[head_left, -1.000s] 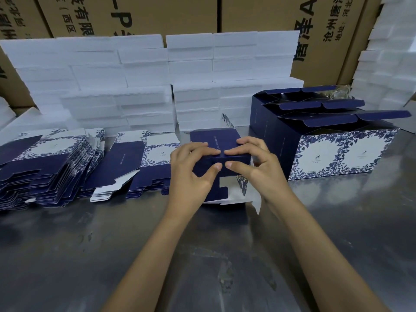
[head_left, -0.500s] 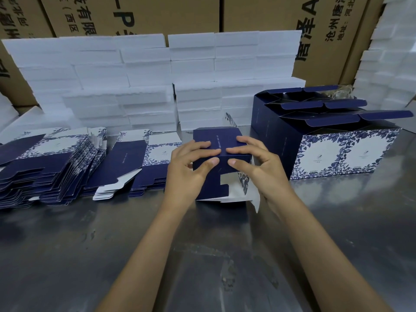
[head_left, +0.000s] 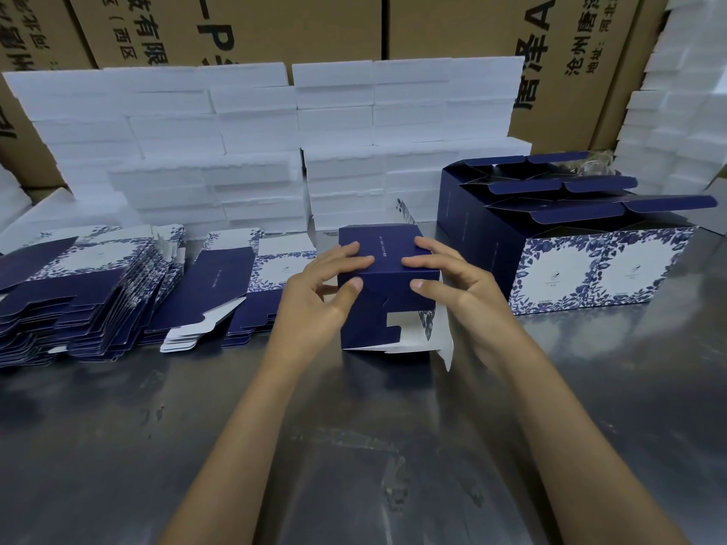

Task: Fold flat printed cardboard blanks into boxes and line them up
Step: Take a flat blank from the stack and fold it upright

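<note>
Steel table (head_left: 118, 446), box (head_left: 387, 269) between hands.

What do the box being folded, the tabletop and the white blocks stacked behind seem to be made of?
Box being folded: printed cardboard, matte navy outside, white inside where flaps show. Tabletop: likely stainless steel, dull grey with smeared reflections. White blocks: probably foam, with rough, crumbly-looking edges.

Head cam — fwd-down, close over table (head_left: 118, 446)

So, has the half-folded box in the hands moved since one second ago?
No clear move. The half-folded box stands at the same spot, just left of the finished boxes, with both hands on its top.
</note>
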`<state>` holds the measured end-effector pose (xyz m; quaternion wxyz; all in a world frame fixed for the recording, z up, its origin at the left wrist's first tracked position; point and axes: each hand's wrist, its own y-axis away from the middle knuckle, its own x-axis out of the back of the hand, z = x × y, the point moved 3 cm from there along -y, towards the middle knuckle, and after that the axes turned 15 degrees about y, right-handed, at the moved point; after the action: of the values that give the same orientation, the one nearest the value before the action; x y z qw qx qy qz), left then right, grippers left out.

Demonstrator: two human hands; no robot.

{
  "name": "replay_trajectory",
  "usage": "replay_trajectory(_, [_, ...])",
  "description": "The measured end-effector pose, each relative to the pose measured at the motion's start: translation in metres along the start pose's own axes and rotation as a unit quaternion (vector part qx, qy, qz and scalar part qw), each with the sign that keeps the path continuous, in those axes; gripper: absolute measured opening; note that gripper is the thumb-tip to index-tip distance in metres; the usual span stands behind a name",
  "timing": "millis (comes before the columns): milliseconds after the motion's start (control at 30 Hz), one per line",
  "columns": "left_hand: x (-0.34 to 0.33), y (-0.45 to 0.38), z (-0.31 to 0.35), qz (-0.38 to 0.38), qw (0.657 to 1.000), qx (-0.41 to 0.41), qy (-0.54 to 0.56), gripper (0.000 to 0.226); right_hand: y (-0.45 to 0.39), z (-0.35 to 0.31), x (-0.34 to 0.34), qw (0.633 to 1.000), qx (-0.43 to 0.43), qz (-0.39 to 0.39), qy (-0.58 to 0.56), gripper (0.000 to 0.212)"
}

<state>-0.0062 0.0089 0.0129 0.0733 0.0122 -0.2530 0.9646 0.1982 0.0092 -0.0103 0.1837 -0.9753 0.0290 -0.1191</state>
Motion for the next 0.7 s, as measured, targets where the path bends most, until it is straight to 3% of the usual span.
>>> replay_trajectory(100, [-0.012,0.007,0.005,-0.041,0.993,-0.052,-0.096,0.048,0.000,0.001,0.000,1.000,-0.004,0.014,-0.007,0.032])
replay_trajectory(267, [-0.026,0.013,-0.005,-0.152,0.930,-0.107,-0.316,0.065,0.003,-0.001,0.002,0.999,-0.040,0.029,-0.017,0.027])
replay_trajectory(467, [-0.018,0.011,-0.013,-0.039,0.942,-0.155,-0.296,0.031,0.002,-0.004,0.003,0.993,-0.085,0.000,-0.086,0.042])
replay_trajectory(600, [-0.017,0.011,-0.017,-0.043,0.939,-0.152,-0.305,0.035,0.002,-0.001,-0.001,0.987,-0.116,-0.011,-0.112,0.062])
replay_trajectory(700, [-0.017,0.012,-0.018,-0.083,0.940,-0.128,-0.306,0.056,0.002,0.004,-0.003,0.988,-0.133,-0.022,-0.082,0.067])
